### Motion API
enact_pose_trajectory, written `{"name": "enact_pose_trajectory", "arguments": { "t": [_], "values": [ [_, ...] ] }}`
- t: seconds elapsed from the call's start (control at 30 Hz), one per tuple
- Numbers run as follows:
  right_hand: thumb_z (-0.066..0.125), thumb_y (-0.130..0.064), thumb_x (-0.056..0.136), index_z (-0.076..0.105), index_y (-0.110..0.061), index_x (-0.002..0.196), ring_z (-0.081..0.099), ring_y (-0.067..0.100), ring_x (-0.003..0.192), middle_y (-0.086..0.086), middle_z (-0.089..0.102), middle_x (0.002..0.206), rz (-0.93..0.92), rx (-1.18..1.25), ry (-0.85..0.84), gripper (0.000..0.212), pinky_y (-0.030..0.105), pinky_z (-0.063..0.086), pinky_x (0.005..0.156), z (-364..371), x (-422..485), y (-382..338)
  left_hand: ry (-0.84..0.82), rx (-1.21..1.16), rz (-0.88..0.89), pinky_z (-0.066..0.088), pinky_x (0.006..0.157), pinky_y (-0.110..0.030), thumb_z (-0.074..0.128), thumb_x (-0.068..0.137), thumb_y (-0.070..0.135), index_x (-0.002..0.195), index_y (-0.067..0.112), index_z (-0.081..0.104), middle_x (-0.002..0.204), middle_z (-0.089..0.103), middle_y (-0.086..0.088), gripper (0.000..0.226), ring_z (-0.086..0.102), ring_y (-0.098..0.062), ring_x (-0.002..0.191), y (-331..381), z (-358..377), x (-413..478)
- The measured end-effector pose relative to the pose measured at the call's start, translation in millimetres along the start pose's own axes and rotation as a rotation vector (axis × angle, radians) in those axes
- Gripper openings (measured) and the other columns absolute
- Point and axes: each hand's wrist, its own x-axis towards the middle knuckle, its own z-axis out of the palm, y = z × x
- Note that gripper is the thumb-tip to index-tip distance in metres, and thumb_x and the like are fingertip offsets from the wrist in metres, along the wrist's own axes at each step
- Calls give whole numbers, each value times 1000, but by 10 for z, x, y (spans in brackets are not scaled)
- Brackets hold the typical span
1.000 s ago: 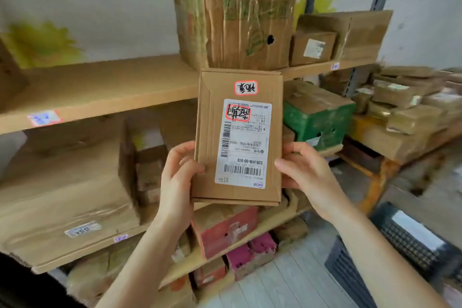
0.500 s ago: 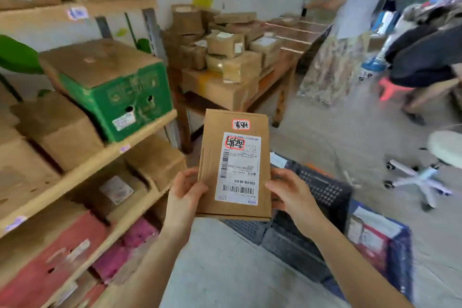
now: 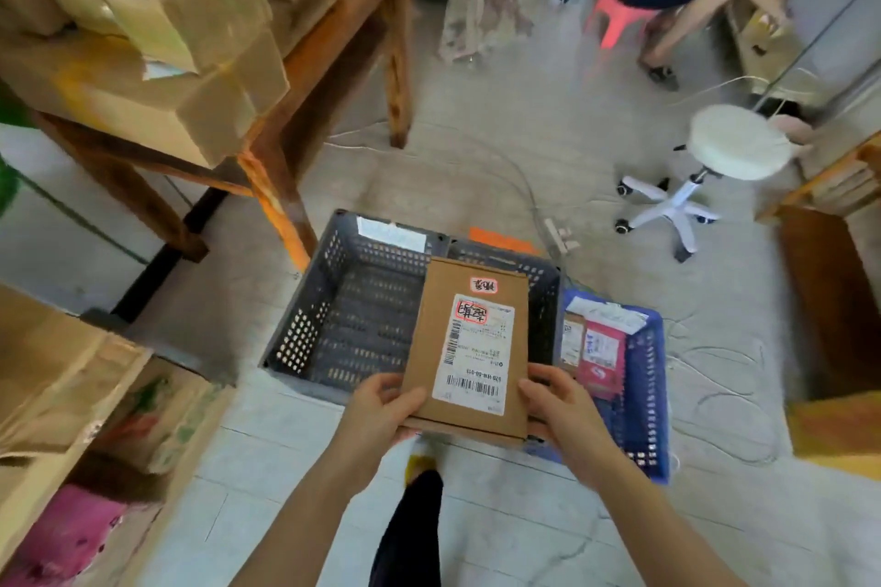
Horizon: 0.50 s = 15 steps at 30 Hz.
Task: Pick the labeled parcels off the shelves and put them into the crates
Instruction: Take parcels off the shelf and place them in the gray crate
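I hold a flat brown cardboard parcel with a white shipping label and red-marked stickers, label side up. My left hand grips its lower left edge and my right hand its lower right edge. The parcel hangs over the near right part of a grey perforated crate on the floor, whose inside shows bare. Touching that crate's right side stands a blue crate with a red and white parcel and a brown one inside.
A wooden table stacked with cardboard boxes stands at the upper left. Shelves with boxes are at the lower left. A white wheeled stool and floor cables lie to the right. Two people and a red stool are at the back.
I have turned away from the shelves and now look down at the floor crates. The parcel, still in both hands, has come down over the grey crate.
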Motion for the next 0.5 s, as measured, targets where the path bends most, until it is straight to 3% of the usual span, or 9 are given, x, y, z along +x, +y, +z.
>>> {"name": "enact_pose_trajectory", "arguments": {
  "t": [0.17,0.27,0.37,0.5],
  "values": [
    [61,-25,89,56,-22,111,64,21,89,7,65,106,218,-19,55,23,32,55,72,-211,848,166,11,-87,-218,51,66,-27,56,90,6,124,-1,46,101,62,-9,36,61,-19,84,-56,296,1151],
    [63,-20,87,59,-20,101,64,21,77,11,65,95,300,-2,107,14,28,53,65,-256,1378,365,16,-198,-369,52,75,-36,54,91,6,125,6,48,116,60,-14,34,62,-25,90,-169,426,1865],
    [63,-13,87,62,-16,97,64,23,76,12,67,90,339,47,195,11,23,53,60,-300,2007,640,31,-257,-493,48,87,-46,54,92,14,107,21,54,107,63,-10,17,62,-29,90,-400,567,2516],
    [58,-7,89,63,-16,86,56,19,67,6,63,73,361,71,242,11,17,49,53,-361,3020,1163,178,-367,-506,49,77,-38,52,93,11,123,2,51,101,65,-14,31,61,-26,90,-1060,707,3538]
  ]
}}
